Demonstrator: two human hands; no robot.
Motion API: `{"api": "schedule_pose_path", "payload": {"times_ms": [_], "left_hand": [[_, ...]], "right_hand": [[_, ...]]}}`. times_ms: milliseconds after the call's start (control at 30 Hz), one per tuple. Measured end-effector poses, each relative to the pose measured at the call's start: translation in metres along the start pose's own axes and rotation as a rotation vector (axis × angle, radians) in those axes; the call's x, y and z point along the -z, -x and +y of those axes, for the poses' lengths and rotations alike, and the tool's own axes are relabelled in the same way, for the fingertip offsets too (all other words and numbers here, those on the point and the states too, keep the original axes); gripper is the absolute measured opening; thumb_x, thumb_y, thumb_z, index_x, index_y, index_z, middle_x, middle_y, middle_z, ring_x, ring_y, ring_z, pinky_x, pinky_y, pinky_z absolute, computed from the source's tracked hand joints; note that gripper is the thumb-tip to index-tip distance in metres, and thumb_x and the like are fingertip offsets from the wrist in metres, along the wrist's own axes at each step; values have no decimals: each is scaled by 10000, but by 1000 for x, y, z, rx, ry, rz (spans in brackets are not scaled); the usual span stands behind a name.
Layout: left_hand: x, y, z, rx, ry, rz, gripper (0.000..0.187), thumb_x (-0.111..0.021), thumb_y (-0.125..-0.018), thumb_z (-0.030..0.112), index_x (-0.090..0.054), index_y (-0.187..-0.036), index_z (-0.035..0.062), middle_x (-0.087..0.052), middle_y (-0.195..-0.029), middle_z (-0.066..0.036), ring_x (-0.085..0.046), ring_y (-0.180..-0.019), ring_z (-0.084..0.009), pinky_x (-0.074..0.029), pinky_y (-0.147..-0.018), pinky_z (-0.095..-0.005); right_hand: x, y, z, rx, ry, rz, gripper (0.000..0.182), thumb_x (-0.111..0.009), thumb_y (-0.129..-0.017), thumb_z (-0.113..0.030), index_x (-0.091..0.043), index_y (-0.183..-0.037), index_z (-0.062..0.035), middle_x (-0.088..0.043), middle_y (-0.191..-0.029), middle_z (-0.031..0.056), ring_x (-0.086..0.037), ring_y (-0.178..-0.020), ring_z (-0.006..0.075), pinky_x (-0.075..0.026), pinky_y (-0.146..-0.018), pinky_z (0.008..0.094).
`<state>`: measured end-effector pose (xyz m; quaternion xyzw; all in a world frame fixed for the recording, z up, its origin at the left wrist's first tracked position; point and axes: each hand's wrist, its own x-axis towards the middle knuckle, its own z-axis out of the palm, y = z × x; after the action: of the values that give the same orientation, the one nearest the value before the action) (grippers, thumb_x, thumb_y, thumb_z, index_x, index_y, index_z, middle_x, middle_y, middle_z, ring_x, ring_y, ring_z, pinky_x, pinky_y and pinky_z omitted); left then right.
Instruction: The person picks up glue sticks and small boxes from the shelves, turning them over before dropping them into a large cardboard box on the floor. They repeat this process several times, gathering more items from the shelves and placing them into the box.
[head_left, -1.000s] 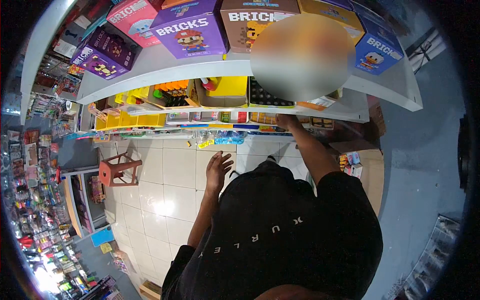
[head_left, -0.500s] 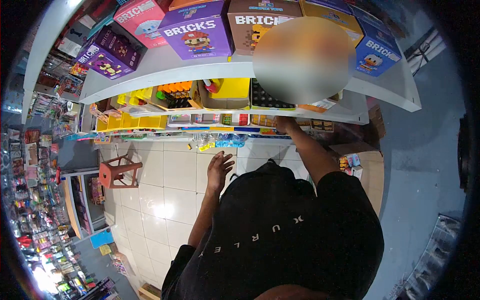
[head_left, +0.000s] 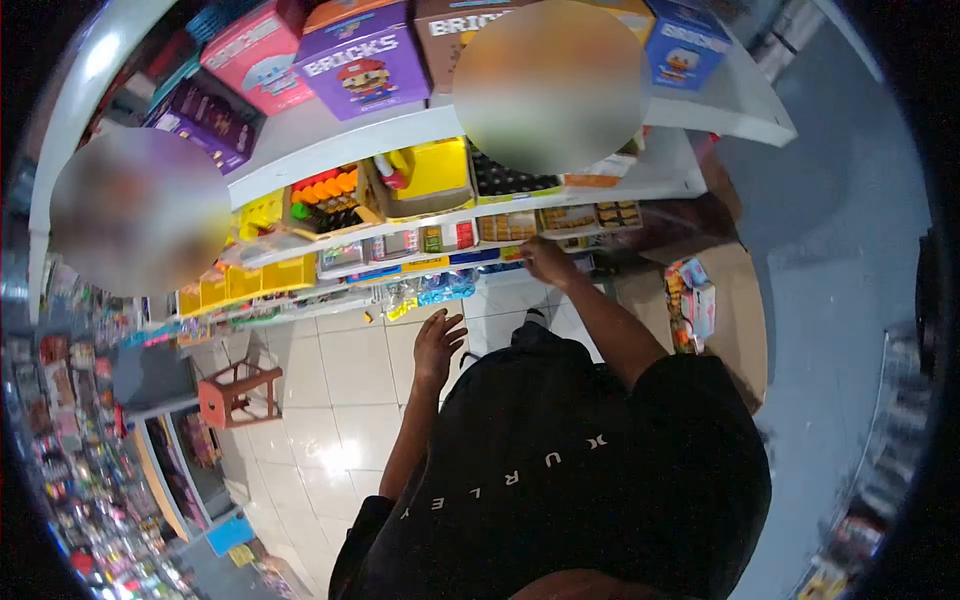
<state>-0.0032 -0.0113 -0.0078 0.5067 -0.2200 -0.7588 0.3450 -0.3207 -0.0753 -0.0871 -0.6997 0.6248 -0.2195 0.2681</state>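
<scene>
My right hand (head_left: 549, 263) is in front of the lower shelf, its fingers curled together; I cannot make out what, if anything, is in them. Just above it is a tray of small gold-brown packs (head_left: 508, 228), with another tray of gold-brown items (head_left: 568, 219) to its right. My left hand (head_left: 438, 345) hangs over the floor, fingers apart and holding nothing. Close beyond it are blue plastic packs (head_left: 447, 288) below the shelf. On the shelf above stand a box of orange-capped items (head_left: 328, 188) and a yellow-lined box (head_left: 436, 172).
Boxes marked BRICKS, such as a purple one (head_left: 362, 65), line the top shelf (head_left: 340, 140). Yellow bins (head_left: 250, 285) sit at the left. A red-brown stool (head_left: 240, 393) stands on the tiled floor, and a cardboard box (head_left: 738, 310) is to the right. Two round patches are blurred.
My right hand has drawn back out of the gold-brown trays towards me. The view has turned, so the shelves now slant up to the right. My left hand stays low and spread.
</scene>
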Motion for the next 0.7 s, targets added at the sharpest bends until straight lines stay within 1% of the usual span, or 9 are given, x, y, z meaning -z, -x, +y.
{"api": "schedule_pose_path", "payload": {"times_ms": [33,67,100,200,300,400,567,667,700], "left_hand": [[0,-1,0,25,-26,-28,567,-570,-922,395,-413,-1356,66,-577,-1243,-161,-597,-1019,-289,-440,-886,-418],[2,-5,-5,45,-23,-67,572,-573,-917,398,-413,-1359,72,-576,-1249,-159,-599,-1015,-291,-441,-886,-418],[7,-11,-12,73,-22,-112,578,-577,-912,402,-413,-1362,78,-575,-1255,-157,-602,-1010,-294,-442,-887,-418],[7,-24,-27,181,-57,-245,501,-496,-953,324,-396,-1379,82,-551,-1295,-167,-608,-1014,-308,-460,-876,-418],[4,-39,-51,262,-182,-382,423,-391,-990,216,-382,-1382,59,-522,-1328,-188,-607,-1034,-315,-485,-855,-403],[-24,-42,-62,352,-180,-396,495,-561,-928,354,-458,-1308,54,-614,-1181,-157,-630,-884,-237,-482,-728,-331],[-86,-38,-64,323,-280,-485,478,-517,-952,343,-449,-1316,41,-607,-1209,-144,-628,-889,-218,-465,-763,-327],[-119,-32,-63,293,-350,-476,472,-507,-957,337,-446,-1319,40,-611,-1198,-143,-628,-885,-218,-467,-763,-329],[-121,-32,-66,269,-370,-527,467,-459,-980,390,-444,-1326,78,-577,-1249,-139,-611,-937,-243,-470,-789,-343]], "right_hand": [[-13,19,1,25,-41,36,169,-603,-766,-66,-638,-929,-37,-643,-927,179,-617,-843,365,-492,-753,434],[-28,43,7,-72,-132,-22,168,-611,-768,-83,-652,-925,-38,-634,-873,172,-609,-831,360,-487,-748,436],[-32,74,2,0,-94,33,171,-625,-773,-110,-660,-923,-38,-626,-839,165,-608,-825,355,-486,-745,435],[-3,154,-53,-266,-116,-195,138,-571,-810,-128,-645,-891,-43,-639,-915,158,-614,-914,343,-487,-836,440],[-15,237,-60,-378,-145,-32,132,-578,-817,-131,-649,-893,-49,-649,-901,151,-619,-916,348,-491,-837,440],[17,287,-92,-518,-123,67,128,-594,-821,-136,-655,-900,-56,-661,-899,143,-627,-910,343,-490,-847,442],[40,341,-78,-572,-14,447,109,-644,-841,-123,-673,-893,-32,-664,-789,104,-639,-660,212,-525,-632,343],[80,352,-55,-658,-126,601,135,-638,-831,-115,-660,-934,-31,-675,-842,121,-660,-748,250,-540,-710,397],[90,358,-40,-684,-161,671,139,-641,-835,-116,-657,-941,-27,-676,-850,118,-659,-745,243,-540,-704,392]]}}
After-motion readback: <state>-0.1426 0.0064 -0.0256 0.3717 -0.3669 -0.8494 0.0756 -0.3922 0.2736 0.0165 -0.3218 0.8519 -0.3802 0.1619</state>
